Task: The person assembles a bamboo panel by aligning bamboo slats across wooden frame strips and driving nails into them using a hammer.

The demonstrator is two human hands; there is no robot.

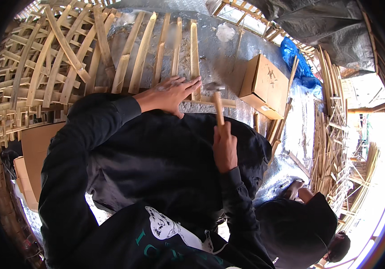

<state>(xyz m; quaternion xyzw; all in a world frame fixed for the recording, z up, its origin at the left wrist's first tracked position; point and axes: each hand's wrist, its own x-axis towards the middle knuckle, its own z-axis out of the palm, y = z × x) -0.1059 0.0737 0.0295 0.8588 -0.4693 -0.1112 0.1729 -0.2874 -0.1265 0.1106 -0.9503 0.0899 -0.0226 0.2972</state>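
Right hand point(225, 150): fingers closed around the pale wooden handle of a metal-headed hammer point(220, 110), held near the handle's lower end. The grey head, slightly blurred, is up beside the left fingertips; contact with anything beneath cannot be told.

Left hand point(170, 95): fingers extended forward and to the right, thumb apart and pointing back toward the body. The fingertips lie at a straight, pale split-bamboo slat point(194, 54), the rightmost of a row; whether they press or only rest on it cannot be told.

The slat's near end meets a low crosswise bamboo strip point(210, 101). Further slats stand to its left, gaps between them, running into a wide tan bamboo lattice point(35, 76).

Right of the hammer: a brown closed cardboard box point(264, 85), its left edge near the head; side room is tight there. Grey, shiny ground sheeting point(215, 51) opens beyond, between slat and box. Crumpled blue plastic point(298, 67) lies behind the box.

Outer right: piled thin bamboo strips point(329, 139); a co-worker in black point(295, 228) bends nearby, lower right.
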